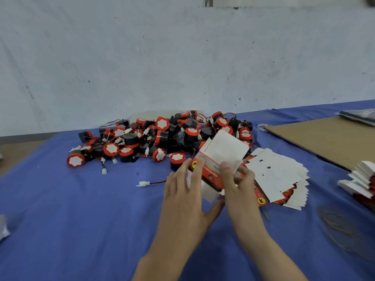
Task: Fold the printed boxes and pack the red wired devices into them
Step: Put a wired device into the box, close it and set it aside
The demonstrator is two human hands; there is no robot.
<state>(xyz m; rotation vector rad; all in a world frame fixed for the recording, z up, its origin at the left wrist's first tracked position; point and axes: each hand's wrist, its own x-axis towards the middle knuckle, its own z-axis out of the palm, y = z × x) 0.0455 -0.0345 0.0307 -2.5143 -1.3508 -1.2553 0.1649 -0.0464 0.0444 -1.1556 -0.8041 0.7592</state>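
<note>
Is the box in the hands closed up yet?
Not yet, it is open. The box has its white flap sticking up while the left hand and right hand hold it. Cannot tell if anything is inside.

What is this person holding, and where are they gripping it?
A half-folded printed box, in both hands: the left hand grips its left end, the right hand pinches the red printed side near the middle.
</note>
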